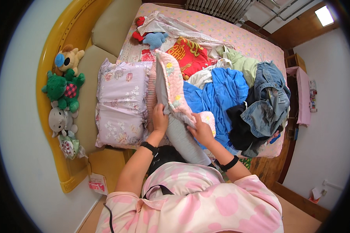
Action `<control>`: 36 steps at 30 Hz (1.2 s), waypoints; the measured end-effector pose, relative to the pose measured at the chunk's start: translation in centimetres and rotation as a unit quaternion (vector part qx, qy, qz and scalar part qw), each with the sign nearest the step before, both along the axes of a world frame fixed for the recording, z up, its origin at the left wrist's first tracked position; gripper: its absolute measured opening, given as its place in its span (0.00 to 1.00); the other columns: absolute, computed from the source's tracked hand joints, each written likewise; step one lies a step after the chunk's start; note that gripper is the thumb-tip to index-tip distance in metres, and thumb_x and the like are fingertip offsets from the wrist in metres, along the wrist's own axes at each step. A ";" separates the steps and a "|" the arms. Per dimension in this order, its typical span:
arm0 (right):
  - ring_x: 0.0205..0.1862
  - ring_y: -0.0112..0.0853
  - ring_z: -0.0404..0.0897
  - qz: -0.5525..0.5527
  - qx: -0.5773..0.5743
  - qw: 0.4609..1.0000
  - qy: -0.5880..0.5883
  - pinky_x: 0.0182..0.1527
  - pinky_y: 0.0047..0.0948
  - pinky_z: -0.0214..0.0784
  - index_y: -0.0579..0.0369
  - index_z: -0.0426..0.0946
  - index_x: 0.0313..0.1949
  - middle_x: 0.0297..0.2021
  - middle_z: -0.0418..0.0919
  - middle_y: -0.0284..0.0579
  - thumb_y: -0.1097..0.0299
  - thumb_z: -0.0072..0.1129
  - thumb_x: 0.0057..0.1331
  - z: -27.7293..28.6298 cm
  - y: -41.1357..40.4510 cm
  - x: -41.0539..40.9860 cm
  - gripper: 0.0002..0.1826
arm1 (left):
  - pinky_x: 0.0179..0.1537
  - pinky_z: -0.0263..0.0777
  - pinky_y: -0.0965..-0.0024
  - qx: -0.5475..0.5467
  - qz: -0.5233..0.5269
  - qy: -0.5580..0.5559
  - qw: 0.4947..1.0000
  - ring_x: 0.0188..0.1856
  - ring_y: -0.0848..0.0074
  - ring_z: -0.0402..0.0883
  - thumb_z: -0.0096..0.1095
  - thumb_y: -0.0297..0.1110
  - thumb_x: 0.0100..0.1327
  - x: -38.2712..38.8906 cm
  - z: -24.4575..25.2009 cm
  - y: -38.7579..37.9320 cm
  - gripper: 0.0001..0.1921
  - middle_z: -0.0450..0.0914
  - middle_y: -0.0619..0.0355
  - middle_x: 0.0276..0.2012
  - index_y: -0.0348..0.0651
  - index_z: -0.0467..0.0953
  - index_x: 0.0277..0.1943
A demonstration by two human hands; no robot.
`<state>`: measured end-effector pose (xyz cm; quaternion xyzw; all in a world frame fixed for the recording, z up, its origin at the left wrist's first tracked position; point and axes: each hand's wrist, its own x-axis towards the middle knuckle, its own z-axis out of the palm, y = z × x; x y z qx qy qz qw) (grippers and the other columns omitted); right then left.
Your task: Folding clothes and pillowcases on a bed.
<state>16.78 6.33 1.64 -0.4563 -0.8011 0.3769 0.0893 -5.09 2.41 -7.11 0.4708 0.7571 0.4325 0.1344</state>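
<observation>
A pink quilted pad (172,75) with yellow printed figures lies partly folded in front of me, its plain grey underside (182,138) turned up towards my body. My left hand (159,118) grips the grey layer near the fold. On the other side my right hand (202,130) pinches the pink quilted edge, and a corner of the pad sticks out past its fingers. Just left of the pad is a lilac floral pillow (122,102) with ruffled edges. A crumpled blue cloth (221,90) touches the pad's right side.
Denim clothing (269,99) and black clothing (239,128) are heaped at the bed's right. Beyond lie a red cushion (191,56), green cloth (240,62) and a blue plush toy (155,40). Several stuffed animals, including a green one (64,88), line the yellow headboard (46,72).
</observation>
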 end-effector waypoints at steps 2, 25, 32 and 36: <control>0.28 0.59 0.80 -0.035 0.045 0.998 0.030 0.29 0.56 0.69 0.51 0.62 0.58 0.25 0.80 0.59 0.64 0.64 0.65 -1.0 1.1 0.5 0.26 | 0.45 0.72 0.47 -0.043 -0.052 0.020 0.997 0.43 0.45 0.79 0.55 0.24 0.56 0.9 0.3 -1.8 0.09 0.80 0.39 0.38 0.36 0.75 0.41; 0.41 0.58 0.81 0.026 -0.094 0.992 -0.077 0.42 0.51 0.72 0.60 0.70 0.55 0.38 0.81 0.65 0.47 0.65 0.65 -0.4 -1.2 4.3 0.31 | 0.45 0.75 0.49 -0.128 -0.182 0.071 0.972 0.43 0.45 0.80 0.47 0.24 0.66 3.8 0.1 -4.0 0.08 0.78 0.38 0.39 0.37 0.68 0.47; 0.61 0.65 0.72 0.042 0.077 0.995 -0.042 0.54 0.50 0.74 0.63 0.36 0.76 0.69 0.54 0.76 0.38 0.82 0.36 -4.1 -0.5 1.1 0.80 | 0.43 0.74 0.46 -0.147 -0.233 -0.015 0.961 0.42 0.42 0.80 0.54 0.23 0.62 6.0 1.5 -3.9 0.16 0.80 0.37 0.37 0.35 0.66 0.53; 0.53 0.58 0.80 -0.053 -0.021 0.989 -0.133 0.51 0.47 0.76 0.65 0.40 0.75 0.57 0.73 0.69 0.51 0.80 0.39 -7.1 1.5 -0.4 0.72 | 0.47 0.77 0.54 -0.135 -0.243 -0.115 0.954 0.47 0.47 0.82 0.58 0.27 0.66 5.8 1.1 -5.1 0.20 0.81 0.39 0.46 0.36 0.66 0.59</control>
